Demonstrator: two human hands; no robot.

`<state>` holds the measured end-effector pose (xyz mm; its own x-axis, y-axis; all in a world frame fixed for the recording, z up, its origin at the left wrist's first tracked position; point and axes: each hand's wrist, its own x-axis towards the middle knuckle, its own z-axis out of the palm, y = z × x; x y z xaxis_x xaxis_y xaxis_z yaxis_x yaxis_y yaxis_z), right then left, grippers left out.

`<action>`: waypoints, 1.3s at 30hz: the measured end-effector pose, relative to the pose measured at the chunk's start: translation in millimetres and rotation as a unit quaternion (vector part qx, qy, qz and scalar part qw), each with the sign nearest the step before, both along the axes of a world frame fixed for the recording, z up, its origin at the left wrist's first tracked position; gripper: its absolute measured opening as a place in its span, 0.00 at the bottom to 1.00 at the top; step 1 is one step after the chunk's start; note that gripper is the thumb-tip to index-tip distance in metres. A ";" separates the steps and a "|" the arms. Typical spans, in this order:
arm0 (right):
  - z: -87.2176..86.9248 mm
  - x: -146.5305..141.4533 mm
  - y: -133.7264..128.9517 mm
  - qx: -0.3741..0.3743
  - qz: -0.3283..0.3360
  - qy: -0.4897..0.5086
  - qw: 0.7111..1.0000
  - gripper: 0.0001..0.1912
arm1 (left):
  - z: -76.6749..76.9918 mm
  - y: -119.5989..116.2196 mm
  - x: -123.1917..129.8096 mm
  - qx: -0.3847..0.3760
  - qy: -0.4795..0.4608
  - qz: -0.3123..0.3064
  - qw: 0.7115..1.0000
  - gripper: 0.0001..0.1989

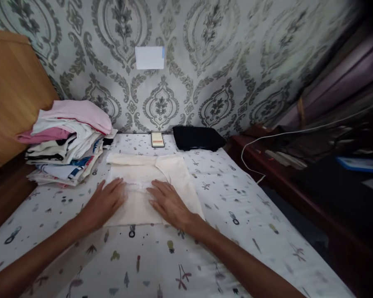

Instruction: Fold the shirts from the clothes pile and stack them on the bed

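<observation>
A cream cloth lies spread on a white bedsheet printed with small plants, straight ahead of a person's two bare hands and partly under them. The left hand reaches in over the cloth's left edge, and the right hand slants in across its right half; neither is plainly nearer to it. Both are spread, palms down and fingers loosely apart, seeming to rest on the fabric and pinching nothing; the left fingertips are slightly blurred. The cloth looks about as wide as deep, so its long axis is hard to tell. It is plain, soft and thin-looking, with a fold running left to right along its far edge, a flap slanting down its right side, and a whiter, ruffled strip between the fingertips. Left of the cloth and a little beyond stands a stack of folded clothes, pink on top. Just past its far edge sits a small pale rectangular item; beyond it to the right lies a flat black item.
</observation>
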<state>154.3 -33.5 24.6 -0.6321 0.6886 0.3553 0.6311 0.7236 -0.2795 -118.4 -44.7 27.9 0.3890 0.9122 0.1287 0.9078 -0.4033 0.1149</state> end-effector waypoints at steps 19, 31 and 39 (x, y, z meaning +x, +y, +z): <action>-43.6 76.8 -40.7 -0.038 -0.289 0.073 0.954 0.26 | 16.0 139.6 96.9 -0.053 -0.032 0.022 0.998 0.32; -41.3 76.3 -44.4 -0.030 -0.295 0.051 0.954 0.28 | -14.5 129.3 -8.7 -0.114 0.026 0.220 0.968 0.36; 13.4 2.9 53.5 -0.067 -0.171 -0.048 0.982 0.27 | 10.7 135.5 60.5 -0.036 0.005 0.130 0.991 0.31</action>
<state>157.2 19.9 38.0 -0.3812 0.9032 0.1974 0.8590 0.4250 -0.2855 -57.9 90.8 38.6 0.1401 0.9885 0.0563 0.9812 -0.1462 0.1263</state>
